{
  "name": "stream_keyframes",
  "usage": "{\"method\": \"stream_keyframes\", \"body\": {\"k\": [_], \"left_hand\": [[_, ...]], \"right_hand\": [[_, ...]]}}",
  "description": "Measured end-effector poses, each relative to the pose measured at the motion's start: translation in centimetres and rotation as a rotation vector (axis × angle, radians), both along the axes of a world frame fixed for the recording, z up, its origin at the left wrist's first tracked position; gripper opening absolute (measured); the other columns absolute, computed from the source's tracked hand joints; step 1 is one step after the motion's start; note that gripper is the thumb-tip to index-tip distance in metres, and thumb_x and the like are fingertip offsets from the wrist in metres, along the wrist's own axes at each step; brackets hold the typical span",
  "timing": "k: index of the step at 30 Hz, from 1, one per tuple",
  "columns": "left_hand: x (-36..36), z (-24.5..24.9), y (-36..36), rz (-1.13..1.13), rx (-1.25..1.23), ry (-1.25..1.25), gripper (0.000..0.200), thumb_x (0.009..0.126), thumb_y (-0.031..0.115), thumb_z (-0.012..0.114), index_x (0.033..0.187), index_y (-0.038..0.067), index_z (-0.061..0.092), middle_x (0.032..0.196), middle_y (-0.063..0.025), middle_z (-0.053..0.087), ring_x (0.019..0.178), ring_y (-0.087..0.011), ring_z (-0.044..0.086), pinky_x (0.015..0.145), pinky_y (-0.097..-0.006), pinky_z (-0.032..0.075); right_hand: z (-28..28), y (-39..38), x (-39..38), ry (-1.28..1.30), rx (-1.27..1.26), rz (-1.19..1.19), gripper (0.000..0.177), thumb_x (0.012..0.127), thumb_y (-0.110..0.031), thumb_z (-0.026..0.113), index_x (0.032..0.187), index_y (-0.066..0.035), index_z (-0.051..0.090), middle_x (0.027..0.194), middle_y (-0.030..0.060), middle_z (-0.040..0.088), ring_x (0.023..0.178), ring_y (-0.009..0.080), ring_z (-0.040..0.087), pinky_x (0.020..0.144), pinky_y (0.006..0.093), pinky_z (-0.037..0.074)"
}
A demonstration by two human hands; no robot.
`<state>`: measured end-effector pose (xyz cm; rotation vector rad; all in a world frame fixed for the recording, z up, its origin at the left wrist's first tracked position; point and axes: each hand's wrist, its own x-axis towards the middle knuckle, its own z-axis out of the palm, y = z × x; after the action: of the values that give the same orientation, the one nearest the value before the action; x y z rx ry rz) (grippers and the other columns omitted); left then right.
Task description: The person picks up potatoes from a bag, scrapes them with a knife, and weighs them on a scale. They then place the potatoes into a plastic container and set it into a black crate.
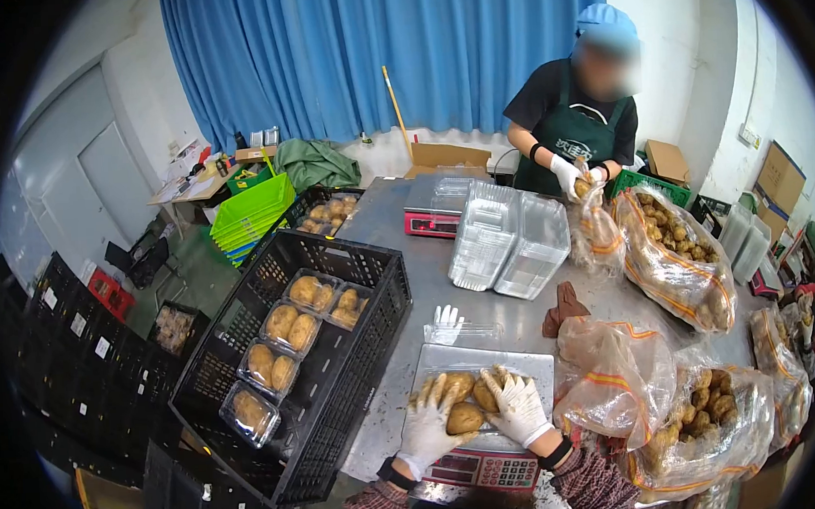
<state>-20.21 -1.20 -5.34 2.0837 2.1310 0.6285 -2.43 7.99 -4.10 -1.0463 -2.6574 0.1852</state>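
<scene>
Several brown potatoes (465, 418) lie on the metal pan of an electronic scale (540, 376) in front of me. My left hand (429, 431), in a white glove, curves its fingers around the potatoes from the left. From the right, my right hand (516, 408), also gloved, rests its fingers over a potato (485, 396). The palms and undersides of both hands are hidden. The scale's red keypad panel (486, 470) shows below my wrists. A clear plastic lid or tray (466, 334) and a white glove (447, 316) lie just beyond the pan.
Left stands a black crate (341, 398) holding clear boxes of potatoes (290, 328). Stacked clear containers (507, 241) stand ahead. Plastic sacks of potatoes (705, 414) crowd the right side. Across the table, a co-worker (583, 119) in a green apron handles potatoes by a second scale (431, 224).
</scene>
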Motion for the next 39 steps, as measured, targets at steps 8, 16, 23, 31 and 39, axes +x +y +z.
{"method": "stream_keyframes", "body": {"k": [8, 16, 23, 31, 39], "left_hand": [[1.7, 2.5, 1.6, 0.2, -0.133, -0.054, 0.098, 0.064, 0.058, 0.074, 0.139, 0.008, 0.037, 0.138, -0.0164, 0.037, 0.126, -0.0348, 0.036, 0.101, -0.0452, 0.034], [-6.6, -1.5, -2.9, 0.35, -0.062, -0.946, 0.039, 0.095, 0.027, 0.053, 0.12, -0.004, 0.052, 0.097, -0.0142, 0.067, 0.086, -0.018, 0.065, 0.075, -0.0275, 0.052], [-6.6, -1.5, -5.0, 0.251, -0.316, -1.598, 0.043, 0.096, 0.033, 0.049, 0.118, -0.005, 0.052, 0.091, -0.0174, 0.067, 0.081, -0.0217, 0.067, 0.068, -0.03, 0.055], [-6.8, -3.4, -4.2, 0.148, -0.266, -1.612, 0.02, 0.088, 0.005, 0.061, 0.104, -0.006, 0.058, 0.087, -0.0129, 0.067, 0.077, -0.0203, 0.066, 0.069, -0.0292, 0.055], [-6.8, -3.7, -3.7, 0.154, -0.435, -1.535, 0.013, 0.084, 0.004, 0.065, 0.094, -0.001, 0.06, 0.083, -0.009, 0.066, 0.078, -0.018, 0.065, 0.07, -0.0294, 0.054]], "right_hand": [[-1.1, 3.6, 3.0, 0.273, -0.421, 0.111, 0.067, 0.081, -0.02, 0.066, 0.139, -0.006, 0.036, 0.125, 0.0177, 0.055, 0.111, 0.0343, 0.055, 0.094, 0.0369, 0.045], [-8.1, 12.1, -1.6, 1.369, -1.736, -0.466, 0.048, 0.095, -0.037, 0.049, 0.134, -0.01, 0.04, 0.115, 0.0165, 0.059, 0.101, 0.0257, 0.06, 0.086, 0.0365, 0.048], [-2.6, 0.5, 4.4, 0.662, -0.401, 0.08, 0.037, 0.084, -0.024, 0.062, 0.116, -0.006, 0.06, 0.12, 0.0164, 0.057, 0.116, 0.0317, 0.048, 0.102, 0.0394, 0.036], [-5.4, -1.4, 5.5, 0.805, -1.333, -0.288, 0.044, 0.084, -0.006, 0.065, 0.122, 0.001, 0.043, 0.092, 0.0138, 0.064, 0.075, 0.0214, 0.066, 0.064, 0.0288, 0.054], [-6.6, 0.4, 5.0, 0.842, -1.523, -0.223, 0.029, 0.085, 0.001, 0.058, 0.11, 0.001, 0.042, 0.084, 0.0155, 0.061, 0.068, 0.0253, 0.065, 0.061, 0.0315, 0.054]]}}
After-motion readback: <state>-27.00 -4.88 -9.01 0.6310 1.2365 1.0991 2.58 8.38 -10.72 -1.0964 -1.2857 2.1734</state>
